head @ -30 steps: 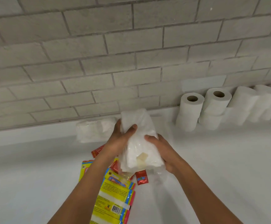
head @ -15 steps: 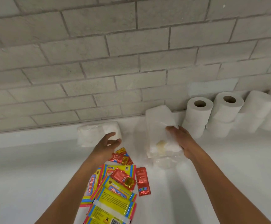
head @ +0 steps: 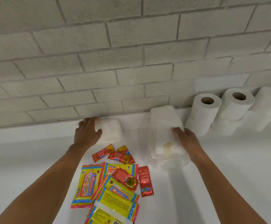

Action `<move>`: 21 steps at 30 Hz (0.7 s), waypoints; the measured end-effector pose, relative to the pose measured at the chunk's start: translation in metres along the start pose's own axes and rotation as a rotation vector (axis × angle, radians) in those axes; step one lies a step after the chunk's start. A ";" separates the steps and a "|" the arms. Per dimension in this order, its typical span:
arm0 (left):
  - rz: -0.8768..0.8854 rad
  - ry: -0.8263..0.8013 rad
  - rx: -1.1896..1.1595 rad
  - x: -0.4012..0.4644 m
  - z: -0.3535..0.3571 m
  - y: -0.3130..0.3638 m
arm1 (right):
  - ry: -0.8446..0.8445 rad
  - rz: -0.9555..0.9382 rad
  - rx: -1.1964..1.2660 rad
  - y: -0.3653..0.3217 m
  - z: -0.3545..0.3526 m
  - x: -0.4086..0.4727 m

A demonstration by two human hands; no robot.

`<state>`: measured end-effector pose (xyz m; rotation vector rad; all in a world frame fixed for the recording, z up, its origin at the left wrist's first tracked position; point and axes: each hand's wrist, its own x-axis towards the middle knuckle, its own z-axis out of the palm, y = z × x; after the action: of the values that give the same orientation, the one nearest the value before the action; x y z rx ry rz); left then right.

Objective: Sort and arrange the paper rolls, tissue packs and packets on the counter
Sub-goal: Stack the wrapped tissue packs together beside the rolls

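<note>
The person is leaning over the white counter (head: pixel 34 151), both bare arms stretched toward the tiled wall (head: pixel 115 54). The left hand (head: pixel 87 133) is lying spread, fingers loose, against the left side of a small white tissue pack (head: pixel 111 131) sitting at the foot of the wall. The right hand (head: pixel 185 139) is wrapping its fingers around the right side of a taller tissue pack (head: pixel 163 126) in clear film, standing just beside the stacked paper rolls (head: pixel 202 113) lined up along the wall. Nearer the person, yellow wipes packets (head: pixel 86 186) and red sachets (head: pixel 145 181) are lying in an overlapping heap between the two arms.
</note>
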<state>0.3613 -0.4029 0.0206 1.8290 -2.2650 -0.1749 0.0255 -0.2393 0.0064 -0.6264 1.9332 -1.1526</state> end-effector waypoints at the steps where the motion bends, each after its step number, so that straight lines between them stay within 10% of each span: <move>1: 0.025 0.009 0.068 0.005 0.002 -0.004 | 0.008 0.005 -0.025 0.000 -0.001 0.000; 21: 0.143 -0.014 0.331 0.015 0.010 -0.014 | 0.167 -0.178 -0.138 0.005 -0.011 -0.024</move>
<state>0.3691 -0.4213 0.0095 1.8023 -2.5470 0.2245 0.0301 -0.2144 0.0135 -0.8121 2.1472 -1.2202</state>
